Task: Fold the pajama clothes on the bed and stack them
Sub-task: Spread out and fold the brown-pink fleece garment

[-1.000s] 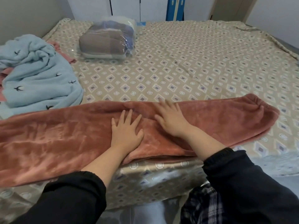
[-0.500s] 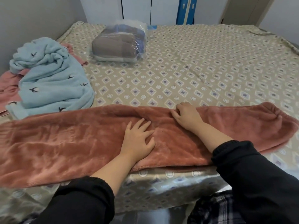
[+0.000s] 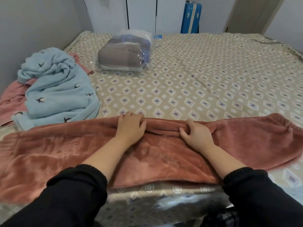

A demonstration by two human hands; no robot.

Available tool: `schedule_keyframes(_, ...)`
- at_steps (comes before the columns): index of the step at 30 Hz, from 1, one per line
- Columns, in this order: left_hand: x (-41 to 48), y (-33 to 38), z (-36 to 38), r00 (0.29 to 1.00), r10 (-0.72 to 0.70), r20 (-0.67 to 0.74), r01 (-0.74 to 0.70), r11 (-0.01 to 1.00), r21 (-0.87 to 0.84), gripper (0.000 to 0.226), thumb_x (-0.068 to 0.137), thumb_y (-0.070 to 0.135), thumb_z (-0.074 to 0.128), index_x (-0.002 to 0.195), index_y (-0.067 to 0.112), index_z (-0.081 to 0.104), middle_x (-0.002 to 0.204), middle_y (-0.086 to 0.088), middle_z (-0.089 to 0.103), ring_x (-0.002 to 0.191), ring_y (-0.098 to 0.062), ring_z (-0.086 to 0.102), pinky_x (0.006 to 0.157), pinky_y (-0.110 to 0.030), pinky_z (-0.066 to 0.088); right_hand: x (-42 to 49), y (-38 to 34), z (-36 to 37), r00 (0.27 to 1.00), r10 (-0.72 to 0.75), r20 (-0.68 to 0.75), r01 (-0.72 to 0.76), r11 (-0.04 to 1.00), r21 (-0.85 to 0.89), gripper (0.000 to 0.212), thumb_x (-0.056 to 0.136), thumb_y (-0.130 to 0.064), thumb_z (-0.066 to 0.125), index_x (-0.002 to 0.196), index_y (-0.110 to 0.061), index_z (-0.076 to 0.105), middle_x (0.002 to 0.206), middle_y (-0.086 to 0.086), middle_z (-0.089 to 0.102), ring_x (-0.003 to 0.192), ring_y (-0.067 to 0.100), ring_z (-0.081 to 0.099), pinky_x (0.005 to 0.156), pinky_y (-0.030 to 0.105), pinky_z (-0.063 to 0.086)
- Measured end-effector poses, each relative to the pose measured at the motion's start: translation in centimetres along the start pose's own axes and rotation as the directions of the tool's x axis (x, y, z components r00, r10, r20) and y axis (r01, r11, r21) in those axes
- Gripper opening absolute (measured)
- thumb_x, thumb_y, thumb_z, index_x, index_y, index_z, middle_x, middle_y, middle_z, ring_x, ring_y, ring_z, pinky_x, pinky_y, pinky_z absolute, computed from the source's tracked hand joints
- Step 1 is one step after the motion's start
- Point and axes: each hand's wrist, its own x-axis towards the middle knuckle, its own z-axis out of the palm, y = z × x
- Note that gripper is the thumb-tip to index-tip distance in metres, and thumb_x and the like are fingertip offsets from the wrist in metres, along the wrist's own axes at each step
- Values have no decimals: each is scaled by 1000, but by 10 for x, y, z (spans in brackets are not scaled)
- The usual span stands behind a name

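Note:
Rust-pink fleece pajama pants [image 3: 65,151] lie stretched left to right along the near edge of the bed [image 3: 205,76]. My left hand [image 3: 130,128] grips the pants' far edge near the middle, fingers curled over the fabric. To its right, my right hand [image 3: 196,134] pinches a bunched fold of the same far edge. A crumpled light-blue pajama piece with small bird marks [image 3: 55,89] sits at the left side of the bed, on top of a pink garment [image 3: 11,99].
A clear plastic bag with folded grey and blue bedding [image 3: 126,53] lies at the back left of the bed. A grey wall runs along the left. White wardrobe doors and a blue suitcase [image 3: 191,18] stand behind the bed.
Both hands slid from lying flat on the middle of the pants up to the far edge and curled round the fabric. The camera view lifted, showing more of the room.

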Motion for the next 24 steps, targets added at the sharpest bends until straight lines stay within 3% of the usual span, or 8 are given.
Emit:
schedule_keyframes(3, 29, -29, -15, 962, 36, 272, -44, 999, 23, 31, 91, 47, 53, 73, 22, 53, 88, 1, 56, 101, -24, 50, 84, -37, 39, 20, 11, -1, 972, 99, 212, -113, 992, 56, 30, 91, -42, 54, 74, -17, 53, 68, -2, 58, 75, 26, 58, 58, 33, 36)
schedule_keyframes(6, 46, -58, -21, 951, 3, 311, -21, 998, 56, 34, 89, 48, 60, 73, 18, 55, 102, -3, 53, 99, -22, 48, 84, -36, 42, 37, 15, -3, 964, 150, 220, -140, 988, -63, 34, 91, -42, 56, 68, -18, 47, 70, -1, 56, 81, 27, 57, 61, 33, 34)
schedule_keyframes(8, 51, -71, -19, 938, -45, 343, 38, 999, 27, 41, 88, 50, 60, 72, 13, 52, 96, -8, 56, 85, -21, 51, 69, -33, 39, 44, 13, 0, 982, 90, 165, -57, 978, -198, 27, 90, -38, 57, 76, -16, 53, 82, 3, 59, 89, 26, 54, 67, 33, 35)
schedule_keyframes(11, 51, -81, -15, 942, -106, 319, 134, 989, -67, 43, 81, 56, 65, 79, 17, 48, 84, 0, 56, 77, -19, 52, 60, -30, 35, 48, 4, 4, 967, 49, 251, -64, 996, 53, 19, 90, -38, 57, 90, -19, 56, 89, -1, 59, 90, 20, 53, 72, 33, 38)
schedule_keyframes(13, 52, -85, -18, 937, -147, 316, 180, 981, -77, 45, 77, 63, 65, 86, 23, 48, 84, 8, 53, 80, -17, 53, 64, -32, 37, 54, -5, 8, 943, 90, 320, -144, 978, 149, 32, 92, -49, 48, 91, -19, 58, 86, -2, 60, 84, 18, 54, 73, 34, 42)
schedule_keyframes(16, 51, -91, -23, 927, -166, 336, 170, 985, 19, 53, 83, 73, 45, 79, 21, 55, 78, 6, 56, 75, -16, 53, 64, -33, 37, 66, -18, 18, 912, 167, 374, -187, 982, 18, 55, 94, -57, 33, 66, -15, 53, 66, 0, 55, 68, 21, 53, 63, 34, 38)
schedule_keyframes(18, 43, -100, -20, 945, -151, 290, 154, 988, 13, 61, 89, 70, 35, 70, 17, 58, 72, 1, 59, 71, -18, 55, 65, -33, 39, 69, -19, 24, 933, 202, 297, -178, 978, -108, 55, 95, -54, 33, 56, -16, 43, 58, -1, 45, 64, 23, 50, 60, 33, 33)
schedule_keyframes(24, 24, -112, -7, 989, -119, 90, 109, 988, 109, 57, 98, 56, 29, 64, 16, 50, 66, 0, 55, 72, -25, 58, 59, -33, 31, 60, -10, 33, 966, 220, 134, -182, 950, -252, 55, 94, -50, 29, 54, -15, 46, 54, -1, 44, 63, 26, 53, 56, 30, 29)
